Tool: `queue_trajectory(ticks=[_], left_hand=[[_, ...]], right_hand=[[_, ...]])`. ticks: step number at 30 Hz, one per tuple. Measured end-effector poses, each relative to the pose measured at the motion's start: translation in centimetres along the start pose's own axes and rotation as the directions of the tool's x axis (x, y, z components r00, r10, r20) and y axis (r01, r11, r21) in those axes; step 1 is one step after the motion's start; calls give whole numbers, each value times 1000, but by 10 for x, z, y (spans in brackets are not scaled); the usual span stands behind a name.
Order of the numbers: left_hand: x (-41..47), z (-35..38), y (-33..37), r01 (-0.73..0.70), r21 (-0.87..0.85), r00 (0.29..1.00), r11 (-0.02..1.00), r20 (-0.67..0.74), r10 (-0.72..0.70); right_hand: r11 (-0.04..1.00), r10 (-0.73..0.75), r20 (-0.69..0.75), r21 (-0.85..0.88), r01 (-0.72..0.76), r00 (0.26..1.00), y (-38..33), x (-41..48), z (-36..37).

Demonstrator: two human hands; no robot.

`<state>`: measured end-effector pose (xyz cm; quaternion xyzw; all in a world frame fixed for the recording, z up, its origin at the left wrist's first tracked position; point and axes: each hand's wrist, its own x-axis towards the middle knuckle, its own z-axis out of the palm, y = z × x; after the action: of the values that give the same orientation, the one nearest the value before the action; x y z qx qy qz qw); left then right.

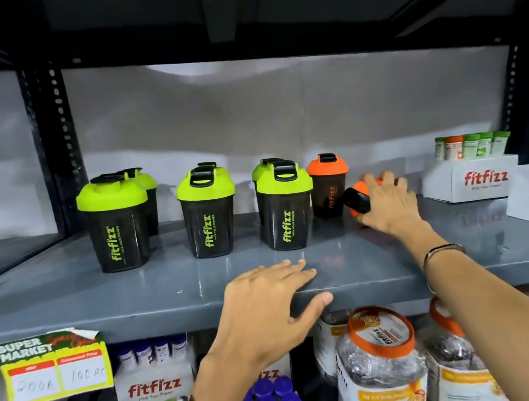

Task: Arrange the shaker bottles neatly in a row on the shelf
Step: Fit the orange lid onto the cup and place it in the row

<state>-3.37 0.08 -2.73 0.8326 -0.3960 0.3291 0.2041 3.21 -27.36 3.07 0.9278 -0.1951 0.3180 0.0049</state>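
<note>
On the long grey metal shelf the right hand closes its fingers over a tipped orange-lidded black plastic shaker bottle, probably light and smooth, best gripped around the body, while the left hand rests spread on the edge.

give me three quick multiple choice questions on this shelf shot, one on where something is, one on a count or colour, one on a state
1. Where does the left hand rest?
A. on the shelf's front edge
B. on a green lid
C. on the white box

2. How many orange-lidded shakers show?
A. none
B. two
C. five

3. How does the shaker under the right hand lie?
A. upright
B. tipped on its side
C. upside down on its lid

Answers:
1. A, its fingers lie flat on the grey shelf and the thumb hooks under the lip.
2. B, one upright orange-lidded shaker and the tipped orange-lidded shaker beside it.
3. B, its lid faces sideways toward the green-lidded shakers.
</note>
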Motion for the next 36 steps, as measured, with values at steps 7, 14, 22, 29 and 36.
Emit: queue_trajectory(ticks=[7,14,22,29,36], left_hand=[[0,2,1,35,7,998,999,-46,-35],[5,3,5,46,26,997,999,-66,-44],[10,4,8,14,4,1000,1000,0,-14],[8,4,7,11,6,1000,1000,-10,-11],[7,6,8,29,-16,999,999,-30,-30]], right_hand=[[907,55,-143,420,10,988,10,1,-32],[695,-3,123,714,-87,992,14,27,-73],[641,-67,251,752,-151,966,8,39,-66],[513,-91,202,849,-128,975,10,35,-51],[178,-25,281,946,-272,959,30,9,-27]])
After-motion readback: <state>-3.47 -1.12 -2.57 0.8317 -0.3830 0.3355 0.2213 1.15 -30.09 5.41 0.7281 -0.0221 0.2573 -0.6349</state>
